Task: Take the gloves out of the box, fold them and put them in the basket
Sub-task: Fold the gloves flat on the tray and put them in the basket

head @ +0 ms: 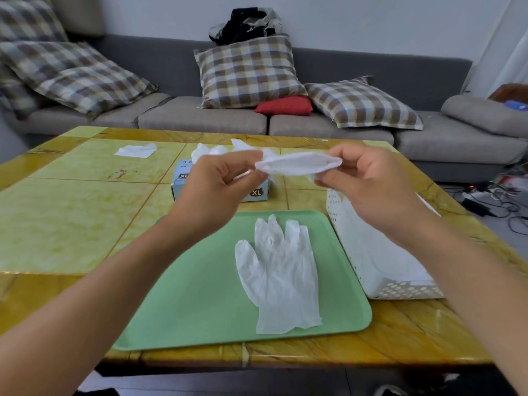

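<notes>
Holding a white glove (298, 164) stretched between them above the worktop (71, 212), both hands pinch it: the left hand (217, 184) grips one end with curled fingers, the right hand (368, 181) the other. A second glove (281, 275) lies flat on the green tray (200, 295). The box (183, 178) stands behind the left hand, gloves poking out. The white basket (380, 270) sits just right of the tray.
</notes>
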Motion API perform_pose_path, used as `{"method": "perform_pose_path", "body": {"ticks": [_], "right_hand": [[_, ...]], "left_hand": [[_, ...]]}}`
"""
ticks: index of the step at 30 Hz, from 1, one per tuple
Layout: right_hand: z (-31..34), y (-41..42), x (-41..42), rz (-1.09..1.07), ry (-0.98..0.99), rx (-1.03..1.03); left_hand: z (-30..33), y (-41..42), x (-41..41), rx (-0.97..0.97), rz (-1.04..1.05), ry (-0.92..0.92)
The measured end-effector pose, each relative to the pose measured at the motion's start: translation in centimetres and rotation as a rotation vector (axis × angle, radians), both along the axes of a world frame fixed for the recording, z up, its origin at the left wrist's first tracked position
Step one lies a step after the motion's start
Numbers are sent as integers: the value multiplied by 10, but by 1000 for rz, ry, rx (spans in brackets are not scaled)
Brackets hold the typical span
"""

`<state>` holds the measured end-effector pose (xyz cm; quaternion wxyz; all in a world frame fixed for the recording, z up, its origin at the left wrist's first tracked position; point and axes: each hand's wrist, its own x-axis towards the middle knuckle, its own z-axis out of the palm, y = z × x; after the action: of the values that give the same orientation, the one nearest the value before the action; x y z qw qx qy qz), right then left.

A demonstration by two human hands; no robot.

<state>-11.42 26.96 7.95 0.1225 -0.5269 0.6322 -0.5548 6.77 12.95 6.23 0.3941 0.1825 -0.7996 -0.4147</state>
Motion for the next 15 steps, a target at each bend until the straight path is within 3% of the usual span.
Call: {"method": "perform_pose_path", "body": {"ticks": [8, 11, 15], "right_hand": [[-59, -9, -9, 189, 375, 665], [-61, -8, -4, 200, 513, 712], [-50, -3, 3, 184, 658, 719]], "left_hand": [[-67, -15, 8, -69, -192, -600], [-71, -16, 8, -161, -215, -635], [-59, -10, 8, -238, -220, -536]]}}
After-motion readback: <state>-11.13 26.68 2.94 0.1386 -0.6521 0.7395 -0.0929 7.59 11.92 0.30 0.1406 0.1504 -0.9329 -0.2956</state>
